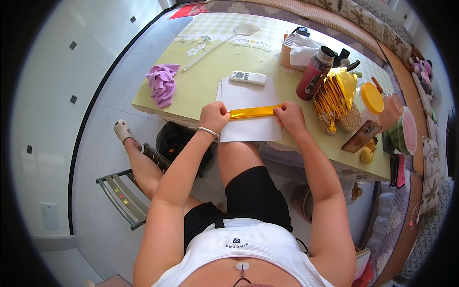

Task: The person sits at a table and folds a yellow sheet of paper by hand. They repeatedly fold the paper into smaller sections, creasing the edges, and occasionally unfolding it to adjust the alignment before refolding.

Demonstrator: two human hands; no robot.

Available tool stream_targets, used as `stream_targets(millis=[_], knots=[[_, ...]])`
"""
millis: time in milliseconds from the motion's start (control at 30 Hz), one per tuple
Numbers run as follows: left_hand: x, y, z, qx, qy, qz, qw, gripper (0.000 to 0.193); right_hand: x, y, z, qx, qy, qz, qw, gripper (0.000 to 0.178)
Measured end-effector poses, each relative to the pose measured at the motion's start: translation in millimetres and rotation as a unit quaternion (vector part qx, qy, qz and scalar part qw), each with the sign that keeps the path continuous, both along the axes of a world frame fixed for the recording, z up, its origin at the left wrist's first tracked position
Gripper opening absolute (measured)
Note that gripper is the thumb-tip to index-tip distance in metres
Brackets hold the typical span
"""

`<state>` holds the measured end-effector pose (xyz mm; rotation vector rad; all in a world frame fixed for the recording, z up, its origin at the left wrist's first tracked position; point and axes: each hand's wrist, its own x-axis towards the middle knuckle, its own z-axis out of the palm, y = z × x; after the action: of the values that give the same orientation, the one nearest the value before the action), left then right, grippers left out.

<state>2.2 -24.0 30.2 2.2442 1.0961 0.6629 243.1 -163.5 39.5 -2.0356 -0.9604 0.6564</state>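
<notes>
A folded strip of shiny gold foil paper [253, 112] is stretched level between my two hands. My left hand [214, 116] pinches its left end, and my right hand [289, 116] pinches the right end. Beneath the strip lies a white sheet of paper [251, 132] at the table's near edge. A white remote control [247, 77] rests across the far end of the sheet. To the right, a fanned pile of folded gold foil pieces [334, 98] leans beside a dark red thermos [315, 71].
The table [201, 91] also bears a purple cloth [162, 84], a white fly swatter [215, 45], a tissue box [288, 50], a yellow-lidded jar [370, 100], a phone [362, 136], a pear [366, 155] and a cut watermelon [404, 131]. A folding stool [122, 196] stands at lower left.
</notes>
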Motion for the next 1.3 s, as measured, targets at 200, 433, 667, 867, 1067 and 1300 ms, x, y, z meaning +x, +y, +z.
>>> stream_targets(millis=[200,433,667,867,1067,1300], knots=[[3.3,-5.3,-3.7,0.172,0.069,-0.084,0.979,0.023,-13.9,2.2,13.4,-0.109,-0.257,0.019,0.96,0.021],[7.0,-4.3,-6.6,0.383,0.186,-0.239,0.873,0.037,-33.9,0.2,-28.0,0.125,-0.525,0.25,0.804,0.042],[-44.3,5.6,-8.4,0.32,0.203,-0.24,0.894,0.052,5.6,-31.3,-35.8,0.07,-0.449,0.273,0.848,0.048],[-23.1,2.7,19.8,0.277,0.182,-0.223,0.917,0.031,4.6,-10.0,-7.3,0.028,-0.523,0.307,0.795,0.025],[52.1,-21.4,21.1,0.345,0.163,-0.23,0.895,0.015,4.9,10.2,-6.2,-0.003,-0.564,0.323,0.76,0.014],[88.4,-8.6,28.2,0.343,0.167,-0.142,0.914,0.012,13.4,19.0,19.8,0.141,-0.295,0.162,0.931,0.044]])
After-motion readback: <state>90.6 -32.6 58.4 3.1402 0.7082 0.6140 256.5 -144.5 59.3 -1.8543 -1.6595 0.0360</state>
